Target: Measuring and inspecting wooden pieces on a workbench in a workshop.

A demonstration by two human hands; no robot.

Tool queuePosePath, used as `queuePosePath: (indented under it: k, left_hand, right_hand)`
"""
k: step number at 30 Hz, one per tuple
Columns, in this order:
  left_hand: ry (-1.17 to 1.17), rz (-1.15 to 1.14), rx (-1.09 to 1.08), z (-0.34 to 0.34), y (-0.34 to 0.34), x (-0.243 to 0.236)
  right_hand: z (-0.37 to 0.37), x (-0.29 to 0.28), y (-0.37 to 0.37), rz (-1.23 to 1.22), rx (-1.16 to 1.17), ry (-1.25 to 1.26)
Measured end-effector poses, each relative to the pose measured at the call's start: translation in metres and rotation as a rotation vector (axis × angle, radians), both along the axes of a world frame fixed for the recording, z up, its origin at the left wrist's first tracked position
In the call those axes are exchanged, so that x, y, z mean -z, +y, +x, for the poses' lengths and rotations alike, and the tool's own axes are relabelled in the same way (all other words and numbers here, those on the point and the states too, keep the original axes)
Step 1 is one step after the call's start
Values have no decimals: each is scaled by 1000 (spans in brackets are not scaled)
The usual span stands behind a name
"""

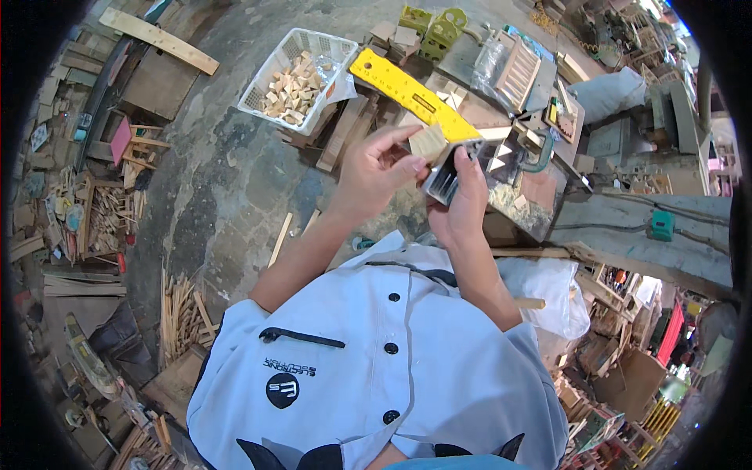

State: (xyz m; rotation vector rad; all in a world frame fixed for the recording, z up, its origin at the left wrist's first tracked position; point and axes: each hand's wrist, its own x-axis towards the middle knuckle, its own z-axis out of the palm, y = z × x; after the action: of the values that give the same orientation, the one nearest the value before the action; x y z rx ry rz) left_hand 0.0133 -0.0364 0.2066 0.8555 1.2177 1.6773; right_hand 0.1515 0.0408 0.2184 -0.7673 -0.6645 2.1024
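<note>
My left hand pinches a pale square wood block between thumb and fingers. Just right of it, my right hand is closed on a silver-and-black metal tool, its thumb along the top, held up close against the block. Behind both hands a long yellow ruler-like piece with dark markings lies across boards on the work surface. Small pale triangular wood pieces and a green clamp are to the right of my right hand.
A white plastic basket of small wood pieces stands beyond my left hand. Yellow-green brackets, a bagged slatted wooden item and a grey sack are behind. A grey beam runs at right; scrap wood lies at left.
</note>
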Motion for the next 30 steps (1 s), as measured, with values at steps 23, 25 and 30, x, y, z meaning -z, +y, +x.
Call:
queuePosePath:
  k: [23,25,30]
  left_hand:
    - [85,32,-114,10,9,-20]
    - [106,-10,-120,11,11,-22]
    - [127,-1,-124,16,18,-24]
  right_hand:
    - [9,-4,33,531,-105,-149]
    - [11,-5,36,521,-127,-149]
    - [14,-5,39,554,-78,-139]
